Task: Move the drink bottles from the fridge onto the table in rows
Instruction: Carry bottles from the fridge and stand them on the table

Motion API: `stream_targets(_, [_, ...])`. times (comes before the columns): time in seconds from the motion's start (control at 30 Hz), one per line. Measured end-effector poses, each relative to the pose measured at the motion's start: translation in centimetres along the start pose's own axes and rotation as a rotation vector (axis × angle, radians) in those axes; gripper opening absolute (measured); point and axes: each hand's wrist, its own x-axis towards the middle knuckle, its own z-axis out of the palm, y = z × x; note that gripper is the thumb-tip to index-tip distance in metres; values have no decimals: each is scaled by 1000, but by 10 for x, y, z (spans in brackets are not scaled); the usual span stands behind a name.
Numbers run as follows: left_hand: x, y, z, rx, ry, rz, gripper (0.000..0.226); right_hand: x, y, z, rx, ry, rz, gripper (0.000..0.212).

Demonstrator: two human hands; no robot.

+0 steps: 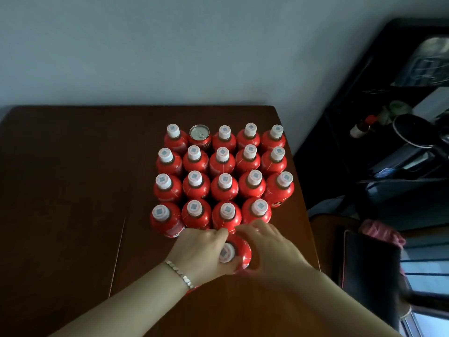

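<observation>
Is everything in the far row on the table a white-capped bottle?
No, the second one from the left in that row is a can with a silver pull-tab top, not a cap.
</observation>
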Motion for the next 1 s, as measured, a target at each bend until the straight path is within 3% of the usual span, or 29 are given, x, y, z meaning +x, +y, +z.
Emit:
stream_targets(0.13, [9,19,0,-38,-59,38,45,-6,5,27,106,76,76,89])
stream_targets(0.27, [7,20,-5,-81,60,23,41,-19,39,44,470,310,403,71])
stream_targets(0.37, [6,23,-3,-78,109,21,34,-15,67,44,570,533,592,66])
stream_targets(0.5, [3,21,-1,-50,123,0,35,11,84,30,623,672,641,68])
stream_targets(0.67, [-3,12,0,-34,115,-36,36,36,82,24,696,601,595,63])
stream_targets(0.8, [-8,5,0,-24,89,-56,38,36,78,39,795,444,664,102])
stream_targets(1.0, [-19,-4,2,-19,66,-127,35,41,70,35,910,387,810,103])
